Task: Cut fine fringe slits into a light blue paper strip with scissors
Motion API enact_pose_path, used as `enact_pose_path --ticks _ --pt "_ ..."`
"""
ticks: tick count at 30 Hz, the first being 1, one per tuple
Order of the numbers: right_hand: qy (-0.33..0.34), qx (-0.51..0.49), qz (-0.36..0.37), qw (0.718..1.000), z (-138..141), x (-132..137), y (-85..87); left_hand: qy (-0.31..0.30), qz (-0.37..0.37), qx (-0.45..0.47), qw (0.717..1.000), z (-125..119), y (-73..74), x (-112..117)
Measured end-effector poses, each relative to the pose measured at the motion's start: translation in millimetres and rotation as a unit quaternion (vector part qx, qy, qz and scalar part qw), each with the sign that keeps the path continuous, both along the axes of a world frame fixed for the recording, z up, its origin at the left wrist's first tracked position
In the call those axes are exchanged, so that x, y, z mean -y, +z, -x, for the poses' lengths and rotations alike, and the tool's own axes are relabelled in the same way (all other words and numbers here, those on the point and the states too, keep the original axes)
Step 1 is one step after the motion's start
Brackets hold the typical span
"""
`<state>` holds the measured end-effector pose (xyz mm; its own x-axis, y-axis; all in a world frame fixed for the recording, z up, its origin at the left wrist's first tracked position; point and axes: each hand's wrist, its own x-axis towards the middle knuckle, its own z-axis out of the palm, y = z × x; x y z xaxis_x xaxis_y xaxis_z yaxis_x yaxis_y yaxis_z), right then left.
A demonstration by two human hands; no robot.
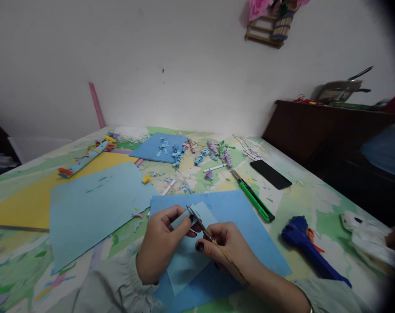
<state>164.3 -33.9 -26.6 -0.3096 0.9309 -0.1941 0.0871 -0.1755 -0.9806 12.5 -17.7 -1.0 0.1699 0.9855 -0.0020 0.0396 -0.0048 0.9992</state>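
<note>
My right hand (228, 245) grips a pair of slim scissors (224, 251) with gold-coloured handles; their narrow points reach up and left to the fingertips of my left hand. Pinched in my left hand (166, 239) is a small piece of light blue paper (182, 216), its far side partly hidden by the fingers. Under both hands lies a light blue sheet (179, 278), which rests on a darker blue foam sheet (266, 243).
A green utility knife (254, 200), a black phone (271, 174) and a blue glue gun (306, 248) lie to the right. A large pale blue sheet (96, 208) overlaps a yellow board (24, 202) on the left. Curled paper pieces (202, 156) and scraps lie behind.
</note>
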Motion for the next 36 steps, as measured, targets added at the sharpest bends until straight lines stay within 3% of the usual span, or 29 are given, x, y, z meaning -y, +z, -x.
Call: enact_pose_path --ticks 36 --pt "-0.018 0.016 0.014 1.0 0.7 0.1 3.1 -0.015 0.0 -0.001 1.0 -0.5 -0.6 0.8"
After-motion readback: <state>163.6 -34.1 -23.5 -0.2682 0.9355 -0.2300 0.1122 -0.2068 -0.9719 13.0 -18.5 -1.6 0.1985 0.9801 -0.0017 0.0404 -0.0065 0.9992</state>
